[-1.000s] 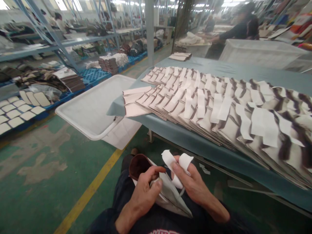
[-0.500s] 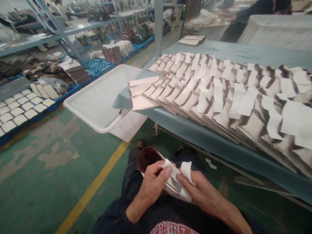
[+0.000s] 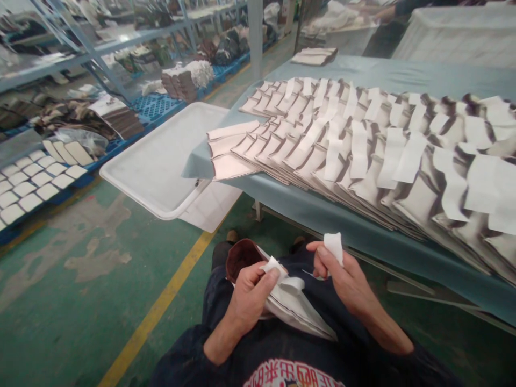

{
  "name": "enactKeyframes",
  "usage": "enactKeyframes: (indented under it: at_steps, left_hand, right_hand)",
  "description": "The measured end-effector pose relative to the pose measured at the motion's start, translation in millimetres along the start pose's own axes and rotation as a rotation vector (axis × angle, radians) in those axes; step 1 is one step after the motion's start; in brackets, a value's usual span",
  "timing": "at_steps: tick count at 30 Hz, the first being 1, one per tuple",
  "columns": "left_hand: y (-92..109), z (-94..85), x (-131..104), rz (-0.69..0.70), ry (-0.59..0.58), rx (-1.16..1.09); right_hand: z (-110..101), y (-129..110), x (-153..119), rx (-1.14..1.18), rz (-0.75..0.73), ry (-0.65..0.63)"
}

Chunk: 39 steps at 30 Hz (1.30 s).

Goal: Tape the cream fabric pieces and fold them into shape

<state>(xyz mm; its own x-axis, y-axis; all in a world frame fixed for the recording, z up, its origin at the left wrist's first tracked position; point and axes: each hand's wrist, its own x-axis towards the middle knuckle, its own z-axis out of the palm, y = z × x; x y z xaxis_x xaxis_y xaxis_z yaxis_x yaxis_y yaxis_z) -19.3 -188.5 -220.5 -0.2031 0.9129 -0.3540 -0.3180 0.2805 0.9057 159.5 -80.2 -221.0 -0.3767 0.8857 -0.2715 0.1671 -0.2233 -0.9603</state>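
On my lap lies an off-white fabric piece (image 3: pixel 300 316), which opens at one end onto a dark brown lining (image 3: pixel 242 259). My left hand (image 3: pixel 246 295) is closed over it, pinching a white strip (image 3: pixel 292 283) whose loose end curls to the right. My right hand (image 3: pixel 349 279) is raised to the right, apart from the fabric piece. Its thumb and fingers hold another short white strip (image 3: pixel 333 248), which sticks up above them. The left fingertips partly hide their strip.
A blue-green covered table (image 3: pixel 314 207) carries overlapping rows of off-white pieces (image 3: pixel 278 148), many with white strips on top. A white plastic bin (image 3: pixel 149 161) stands against its left corner. Blue pallets (image 3: pixel 155 107) with stacked material line the left side. A co-worker's arm (image 3: pixel 381 13) shows at the back.
My right hand has moved up and right, away from the fabric piece, with a white strip in its fingers. My left hand keeps its pinch. More of the fabric piece shows.
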Motion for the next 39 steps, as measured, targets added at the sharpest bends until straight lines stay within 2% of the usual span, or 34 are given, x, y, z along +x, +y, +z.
enactKeyframes:
  at_steps: [7,11,14,17,23,28,30,34,36,39]
  left_hand:
    - [3.1,1.1,0.3,-0.01,-0.024,0.075]
    - [10.8,0.9,-5.6,0.054,-0.021,0.231]
    - [13.6,0.2,-9.0,0.11,-0.008,0.342]
    - [13.4,1.2,-9.5,0.155,-0.019,0.409]
    - [14.2,4.4,-8.9,0.214,-0.042,0.457]
    - [14.4,3.2,-11.0,0.269,-0.071,0.527]
    - [12.6,2.4,-12.2,0.292,-0.096,0.559]
    - [8.8,0.8,-13.6,0.297,-0.056,0.603]
    - [7.9,0.2,-13.2,0.283,-0.053,0.597]
    - [6.6,-0.7,-11.3,0.265,-0.026,0.569]
  right_hand:
    - [27.5,-0.8,-9.5,-0.116,-0.008,-0.126]
    - [23.1,4.0,-2.4,-0.186,-0.087,-0.029]
    - [15.3,5.0,1.7,-0.098,-0.125,0.047]
    - [17.9,2.3,-3.5,0.031,-0.091,0.02]
    - [40.8,-6.3,-18.9,0.125,0.082,-0.222]
    - [47.0,-4.8,-18.9,0.167,0.138,-0.29]
    - [47.9,-0.5,-19.5,0.182,0.171,-0.304]
    - [49.0,8.1,-22.4,0.238,0.22,-0.321]
    - [49.3,9.4,-23.6,0.239,0.205,-0.311]
    - [49.5,8.2,-24.6,0.176,0.122,-0.228]
